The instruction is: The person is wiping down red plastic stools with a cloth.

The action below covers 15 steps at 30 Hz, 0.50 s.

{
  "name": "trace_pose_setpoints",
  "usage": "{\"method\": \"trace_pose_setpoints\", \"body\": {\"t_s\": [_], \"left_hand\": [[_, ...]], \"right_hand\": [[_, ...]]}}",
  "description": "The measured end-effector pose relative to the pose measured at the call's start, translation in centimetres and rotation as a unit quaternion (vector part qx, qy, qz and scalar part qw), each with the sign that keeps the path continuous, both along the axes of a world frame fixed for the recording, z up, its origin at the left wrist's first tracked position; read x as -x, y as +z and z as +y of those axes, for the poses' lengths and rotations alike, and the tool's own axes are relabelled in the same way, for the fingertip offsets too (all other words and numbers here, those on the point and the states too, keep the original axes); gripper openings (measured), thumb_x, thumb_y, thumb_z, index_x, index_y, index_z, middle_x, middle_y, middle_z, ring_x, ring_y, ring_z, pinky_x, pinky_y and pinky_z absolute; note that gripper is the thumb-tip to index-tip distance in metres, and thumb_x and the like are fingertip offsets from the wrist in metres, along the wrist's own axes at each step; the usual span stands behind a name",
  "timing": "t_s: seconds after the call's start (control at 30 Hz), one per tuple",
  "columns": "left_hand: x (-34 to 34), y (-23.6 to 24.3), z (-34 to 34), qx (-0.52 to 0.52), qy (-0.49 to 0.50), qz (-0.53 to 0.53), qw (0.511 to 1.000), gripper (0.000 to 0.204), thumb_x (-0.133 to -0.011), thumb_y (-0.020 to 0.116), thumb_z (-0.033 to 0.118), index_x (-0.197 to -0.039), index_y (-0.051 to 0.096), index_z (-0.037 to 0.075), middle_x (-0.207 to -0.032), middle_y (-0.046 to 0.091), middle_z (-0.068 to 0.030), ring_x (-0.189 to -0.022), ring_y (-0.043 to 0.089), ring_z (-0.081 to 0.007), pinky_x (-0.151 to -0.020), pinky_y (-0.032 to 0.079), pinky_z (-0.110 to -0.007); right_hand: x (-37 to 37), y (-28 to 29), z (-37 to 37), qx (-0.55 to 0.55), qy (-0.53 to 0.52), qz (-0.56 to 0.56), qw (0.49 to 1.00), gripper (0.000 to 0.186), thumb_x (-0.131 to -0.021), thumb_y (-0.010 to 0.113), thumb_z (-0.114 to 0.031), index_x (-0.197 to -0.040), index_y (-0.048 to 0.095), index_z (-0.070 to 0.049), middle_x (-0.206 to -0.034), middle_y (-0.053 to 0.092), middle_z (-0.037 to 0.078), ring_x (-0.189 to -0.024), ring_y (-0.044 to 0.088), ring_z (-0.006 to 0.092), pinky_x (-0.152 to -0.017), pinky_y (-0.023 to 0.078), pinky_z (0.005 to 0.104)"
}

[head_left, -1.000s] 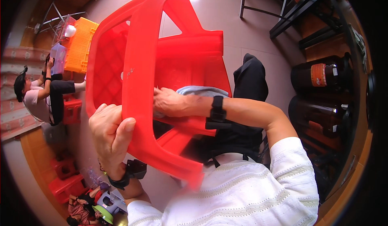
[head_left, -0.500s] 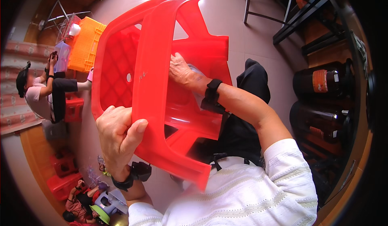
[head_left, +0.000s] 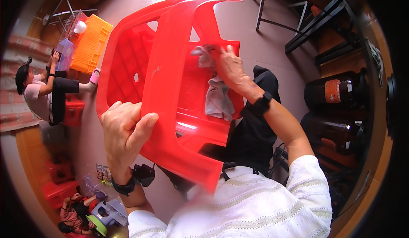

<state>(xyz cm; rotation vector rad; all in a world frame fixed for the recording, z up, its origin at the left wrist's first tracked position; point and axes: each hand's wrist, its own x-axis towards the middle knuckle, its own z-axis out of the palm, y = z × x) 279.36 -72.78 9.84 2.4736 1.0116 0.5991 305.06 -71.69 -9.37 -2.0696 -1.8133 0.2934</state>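
Note:
A large red plastic stool (head_left: 164, 67) lies tipped on its side in front of me, with its legs toward my body. My left hand (head_left: 124, 127) is closed round its near left edge, thumb resting on the outer face. Inside the stool, between its legs, my right hand (head_left: 233, 71) presses a greyish cloth (head_left: 218, 100) against the inner wall. Part of the cloth bunches at the fingertips, slightly blurred, and the rest hangs below the palm. The stool's latticed seat with a round hole shows at the left.
An orange plastic crate (head_left: 91, 44) and a clear bin (head_left: 64, 54) stand at the far left beside a seated person (head_left: 40, 86). Another person (head_left: 76, 216) is at the lower left, near red stools (head_left: 59, 193). Large dark jars (head_left: 334, 91) line the right, below a metal-framed table (head_left: 277, 25).
My right hand has moved right and outward along the stool's inner wall, and the cloth shows more fully. My left hand keeps its hold on the edge.

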Motion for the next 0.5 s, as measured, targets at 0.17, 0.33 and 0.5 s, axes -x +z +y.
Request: {"method": "trace_pose_setpoints", "body": {"t_s": [0.17, 0.33, 0.5], "left_hand": [[-0.4, 0.0, -1.1, -0.003, 0.034, -0.029, 0.999, 0.038, -0.087, 0.057, 0.035, -0.073, 0.057, 0.0, -0.063, 0.051, -0.0107, -0.057, 0.05, -0.0224, -0.057, 0.036, -0.033], [0.3, -3.5, -2.9, -0.391, 0.166, -0.244, 0.872, 0.024, -0.095, 0.046, 0.024, -0.088, 0.05, 0.002, -0.097, 0.054, -0.0127, -0.088, 0.054, -0.0222, -0.082, 0.044, -0.034], [3.7, -16.2, -10.3, -0.22, 0.192, -0.279, 0.915, 0.04, -0.09, 0.056, 0.027, -0.121, 0.045, 0.004, -0.128, 0.04, -0.0196, -0.116, 0.043, -0.0314, -0.093, 0.041, -0.045]], "right_hand": [[-1.8, -2.1, -2.3, -0.027, -0.097, -0.018, 0.995, 0.028, -0.075, 0.061, -0.012, -0.102, 0.056, -0.004, -0.106, 0.053, 0.012, -0.099, 0.057, 0.0327, -0.079, 0.052, 0.0437], [-1.6, -1.2, -2.1, 0.012, -0.1, -0.024, 0.995, 0.026, -0.075, 0.058, -0.014, -0.098, 0.056, -0.002, -0.106, 0.052, 0.013, -0.098, 0.057, 0.0311, -0.084, 0.05, 0.0432], [-2.9, -1.7, -3.0, -0.02, -0.072, -0.008, 0.997, 0.025, -0.074, 0.059, -0.014, -0.097, 0.057, -0.002, -0.104, 0.053, 0.012, -0.097, 0.058, 0.0304, -0.085, 0.05, 0.043]]}}
